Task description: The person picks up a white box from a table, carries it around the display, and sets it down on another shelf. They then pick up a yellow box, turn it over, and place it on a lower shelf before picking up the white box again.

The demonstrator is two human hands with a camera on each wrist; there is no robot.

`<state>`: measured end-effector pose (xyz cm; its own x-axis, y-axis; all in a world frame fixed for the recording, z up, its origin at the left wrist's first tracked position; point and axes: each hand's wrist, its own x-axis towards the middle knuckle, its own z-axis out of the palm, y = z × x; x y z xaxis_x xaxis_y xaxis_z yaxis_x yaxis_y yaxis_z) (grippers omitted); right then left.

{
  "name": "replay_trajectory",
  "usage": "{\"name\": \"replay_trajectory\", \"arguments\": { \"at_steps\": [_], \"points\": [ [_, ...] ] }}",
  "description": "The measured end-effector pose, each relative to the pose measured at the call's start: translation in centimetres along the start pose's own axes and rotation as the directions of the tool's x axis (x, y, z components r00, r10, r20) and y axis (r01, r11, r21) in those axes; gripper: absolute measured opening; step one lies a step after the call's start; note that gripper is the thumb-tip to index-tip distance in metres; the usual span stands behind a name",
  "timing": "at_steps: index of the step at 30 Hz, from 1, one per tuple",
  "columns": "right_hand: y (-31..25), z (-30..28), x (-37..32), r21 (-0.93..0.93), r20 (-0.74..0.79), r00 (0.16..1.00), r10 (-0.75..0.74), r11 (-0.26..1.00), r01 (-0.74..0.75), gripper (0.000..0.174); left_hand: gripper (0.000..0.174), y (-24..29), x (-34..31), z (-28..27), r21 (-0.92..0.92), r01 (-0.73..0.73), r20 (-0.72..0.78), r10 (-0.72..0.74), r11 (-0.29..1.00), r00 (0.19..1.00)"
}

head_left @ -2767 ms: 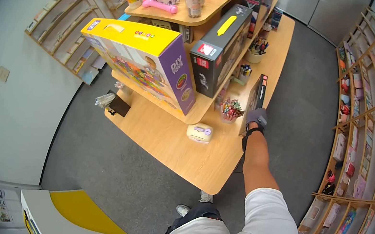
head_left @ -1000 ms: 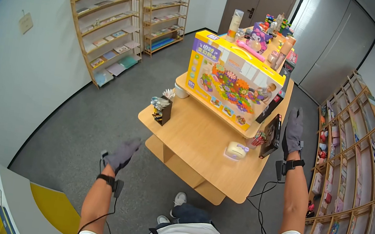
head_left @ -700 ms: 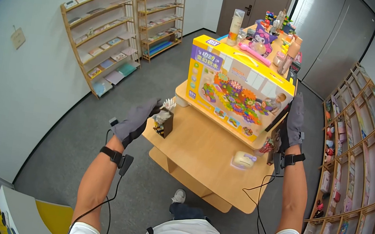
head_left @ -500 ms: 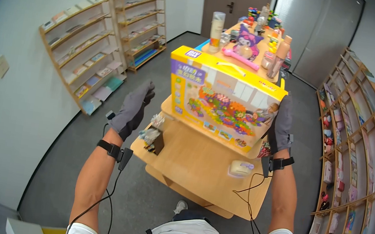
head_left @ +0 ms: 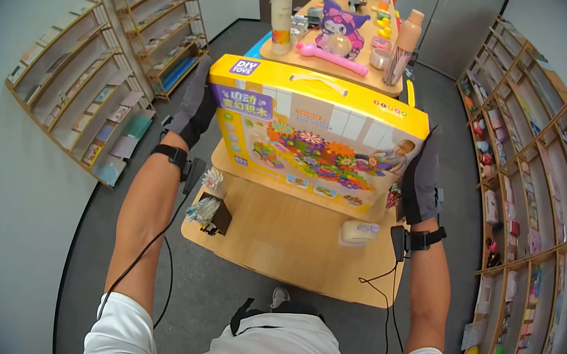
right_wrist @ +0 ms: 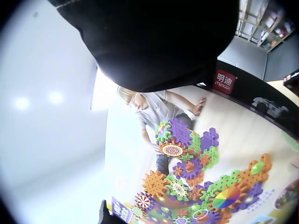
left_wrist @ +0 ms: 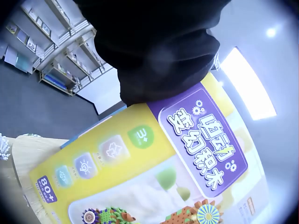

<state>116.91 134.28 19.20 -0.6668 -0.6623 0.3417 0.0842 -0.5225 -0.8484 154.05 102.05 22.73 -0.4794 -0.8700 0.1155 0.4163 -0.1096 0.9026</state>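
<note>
A large yellow and purple toy building-block box [head_left: 318, 138] with gear pictures and a carry handle stands upright on the raised shelf of the desk in the head view. My gloved left hand [head_left: 197, 109] lies along its left side, fingers pointing up and away. Against its right side my gloved right hand [head_left: 427, 173] is held flat, fingers straight. In the left wrist view the dark glove [left_wrist: 159, 51] covers the corner beside the purple label. Over the printed child in the right wrist view, the right glove [right_wrist: 154, 42] overlaps the box's edge.
Behind the box are a tall clear bottle [head_left: 280, 19], a pink wand toy [head_left: 334, 59], a purple cartoon figure [head_left: 341, 28] and a peach spray bottle [head_left: 404, 48]. A pen holder [head_left: 212, 214] and a cream gadget [head_left: 359, 233] sit on the lower desktop [head_left: 288, 244]. Bookshelves [head_left: 81, 84] line both sides.
My left hand has come up from the lower left to the box's left side. My right hand has moved from the dark upright box to the yellow box's right side. The view has shifted.
</note>
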Motion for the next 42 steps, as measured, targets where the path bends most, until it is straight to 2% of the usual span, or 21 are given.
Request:
{"name": "replay_trajectory", "arguments": {
  "at_steps": [2,7,11,13,15,17,19,21,24,25,26,28,29,31,33,35,37,39,42],
  "points": [
    [-0.3,0.3,0.1,-0.027,-0.046,0.999,-0.019,0.999,0.018,0.061,0.069,0.7,0.1,0.5,-0.014,0.028,-0.016,-0.029,1.000,0.999],
    [0.2,0.6,-0.1,-0.016,-0.099,0.995,-0.024,1.000,0.023,0.066,0.072,-0.3,0.8,0.3,0.024,0.046,-0.012,-0.045,0.999,0.999],
    [-0.1,1.0,0.0,-0.023,-0.124,0.991,-0.040,0.999,0.038,0.064,0.071,-0.4,0.6,0.8,-0.051,0.012,0.013,-0.011,0.999,1.000],
    [-2.0,2.0,-0.8,-0.009,-0.176,0.982,-0.069,0.998,0.068,0.063,0.068,0.9,0.5,1.3,-0.144,-0.066,0.033,0.072,0.987,0.997],
    [-5.5,2.5,-3.1,-0.149,-0.088,0.980,-0.177,0.975,0.163,0.062,0.067,2.2,-1.7,1.5,-0.189,-0.080,0.044,0.090,0.979,0.995],
    [-9.8,4.1,-5.8,-0.257,-0.106,0.950,-0.294,0.931,0.260,0.061,0.065,5.2,-4.3,2.3,-0.151,-0.220,0.067,0.232,0.964,0.970],
    [-15.2,8.1,-9.4,-0.232,-0.100,0.957,-0.272,0.942,0.244,0.060,0.065,8.0,-6.9,3.2,-0.126,-0.229,0.076,0.239,0.965,0.968],
    [-16.9,9.7,-11.1,-0.210,-0.090,0.963,-0.253,0.950,0.230,0.059,0.064,9.9,-8.8,3.7,-0.081,-0.269,0.095,0.276,0.960,0.956],
    [-17.5,8.5,-9.6,-0.323,-0.208,0.890,-0.406,0.887,0.330,0.058,0.064,11.1,-10.3,3.9,-0.086,-0.214,0.111,0.223,0.973,0.968],
    [-17.4,8.3,-9.1,-0.330,-0.204,0.896,-0.394,0.889,0.316,0.058,0.064,11.6,-10.1,4.0,-0.084,-0.195,0.114,0.204,0.977,0.972],
    [-17.6,8.5,-9.4,-0.307,-0.200,0.929,-0.311,0.920,0.242,0.057,0.064,12.0,-10.1,4.1,-0.087,-0.186,0.106,0.195,0.979,0.975],
    [-17.5,8.3,-9.7,-0.257,-0.194,0.972,-0.132,0.963,0.080,0.055,0.063,11.8,-10.2,4.4,-0.130,-0.032,0.092,0.044,0.991,0.995],
    [-17.0,7.4,-8.9,-0.260,-0.200,0.973,-0.119,0.963,0.064,0.055,0.062,12.0,-10.1,4.6,-0.150,0.048,0.088,-0.035,0.987,0.995],
    [-15.6,5.8,-7.0,-0.113,-0.297,0.955,-0.013,0.993,-0.022,0.053,0.060,12.5,-9.2,5.0,-0.173,0.108,0.087,-0.094,0.979,0.992],
    [-16.1,7.3,-6.4,-0.127,-0.285,0.958,0.010,0.991,-0.048,0.049,0.058,12.3,-8.3,5.1,-0.239,0.170,0.102,-0.150,0.956,0.983],
    [-15.9,8.5,-5.9,-0.143,-0.263,0.962,0.071,0.983,-0.112,0.042,0.057,9.9,-6.4,3.9,-0.243,0.208,0.085,-0.193,0.947,0.977],
    [-15.5,8.1,-4.5,-0.124,-0.265,0.955,0.130,0.978,-0.167,0.043,0.056,8.2,-4.8,2.6,-0.249,0.258,0.076,-0.247,0.934,0.966],
    [-15.4,7.1,-3.6,-0.077,-0.276,0.932,0.234,0.961,-0.264,0.044,0.054,7.9,-5.0,2.7,-0.238,0.252,0.024,-0.254,0.938,0.967],
    [-14.7,5.9,-3.0,-0.090,-0.291,0.913,0.286,0.942,-0.324,0.040,0.050,7.0,-4.8,2.3,-0.244,0.262,-0.035,-0.279,0.934,0.960]
  ]
}}
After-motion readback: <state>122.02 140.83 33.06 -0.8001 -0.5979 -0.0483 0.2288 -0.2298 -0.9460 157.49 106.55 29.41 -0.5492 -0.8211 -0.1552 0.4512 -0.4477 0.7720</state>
